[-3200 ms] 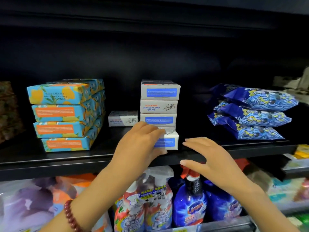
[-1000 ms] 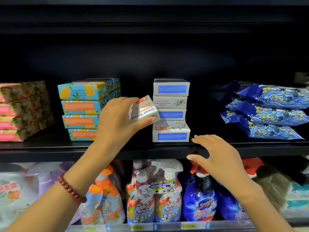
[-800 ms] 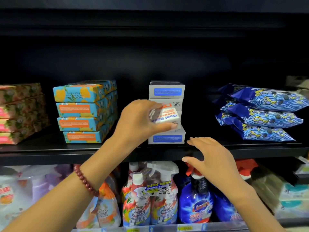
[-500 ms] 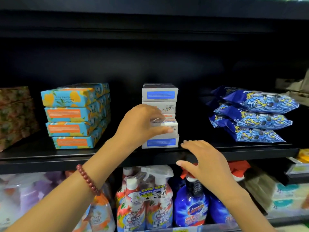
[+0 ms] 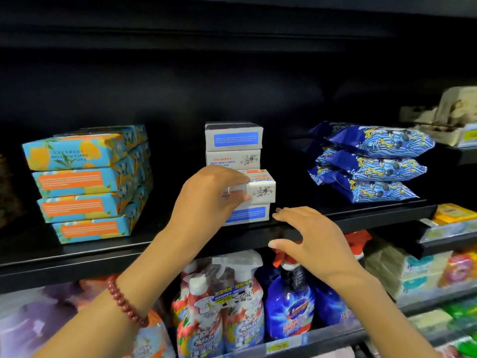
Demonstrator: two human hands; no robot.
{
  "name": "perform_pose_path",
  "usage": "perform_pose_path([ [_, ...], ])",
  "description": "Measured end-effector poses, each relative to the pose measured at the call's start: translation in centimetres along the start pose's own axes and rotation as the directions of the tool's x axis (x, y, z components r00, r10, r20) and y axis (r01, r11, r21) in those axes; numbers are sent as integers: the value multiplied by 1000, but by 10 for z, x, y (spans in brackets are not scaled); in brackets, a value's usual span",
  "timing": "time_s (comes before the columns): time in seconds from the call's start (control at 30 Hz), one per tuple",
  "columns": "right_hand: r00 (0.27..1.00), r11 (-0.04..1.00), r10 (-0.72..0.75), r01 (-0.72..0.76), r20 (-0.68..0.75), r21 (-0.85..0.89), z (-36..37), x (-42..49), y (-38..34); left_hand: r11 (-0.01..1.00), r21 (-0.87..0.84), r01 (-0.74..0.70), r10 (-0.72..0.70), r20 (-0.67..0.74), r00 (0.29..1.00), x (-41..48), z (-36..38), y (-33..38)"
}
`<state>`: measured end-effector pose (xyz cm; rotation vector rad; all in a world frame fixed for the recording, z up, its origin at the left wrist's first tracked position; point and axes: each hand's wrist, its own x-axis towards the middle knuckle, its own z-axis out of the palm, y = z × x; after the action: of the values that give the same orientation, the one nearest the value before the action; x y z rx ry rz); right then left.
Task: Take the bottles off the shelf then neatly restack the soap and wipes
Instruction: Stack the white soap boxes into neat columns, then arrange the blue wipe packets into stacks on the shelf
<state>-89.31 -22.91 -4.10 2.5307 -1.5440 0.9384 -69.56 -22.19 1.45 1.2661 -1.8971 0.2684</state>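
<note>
- Here, a black metal shelf (image 5: 154, 244) carries three piles: blue-and-orange cardboard soap boxes (image 5: 87, 184) at the left, small white cardboard soap boxes (image 5: 233, 136) in the middle, and dark blue patterned plastic wipes packs (image 5: 369, 161) at the right.
- The left hand (image 5: 206, 200) has its grip closed round one white soap box (image 5: 260, 188), held on the lowest box of the middle pile and overhanging it rightward.
- The right hand (image 5: 315, 241) is open, fingers spread over the shelf's front edge, holding nothing.
- Bare shelf shows between the piles.
- Plastic spray bottles (image 5: 232, 306) stand on the lower shelf.
- A second ago, the held box was in the air left of the pile.
</note>
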Motion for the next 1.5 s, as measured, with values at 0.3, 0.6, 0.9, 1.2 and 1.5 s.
perform_pose_path([
  [0.3, 986, 968, -104, 131, -132, 213, -16, -5, 15, 973, 97, -208, 223, -185, 957, -8, 6, 10],
  [0.6, 829, 990, -105, 141, -550, 25, -116, 15, 107, 963, 56, -264, 270, -157, 950, -6, 88, 77],
  [0.9, 987, 978, -126, 107, -96, -180, -148, 70, 177, 975, 220, 9, -11, 6, 1000, 6, 128, 96],
  [1.2, 933, 962, -254, 214, -257, -171, -141, 59, 174, 978, 199, 66, -71, 14, 997, 3, 129, 95],
  [1.5, 732, 883, -468, 378, -495, -278, -128, 49, 174, 803, -544, 242, -375, -145, 916, 38, 100, 132],
])
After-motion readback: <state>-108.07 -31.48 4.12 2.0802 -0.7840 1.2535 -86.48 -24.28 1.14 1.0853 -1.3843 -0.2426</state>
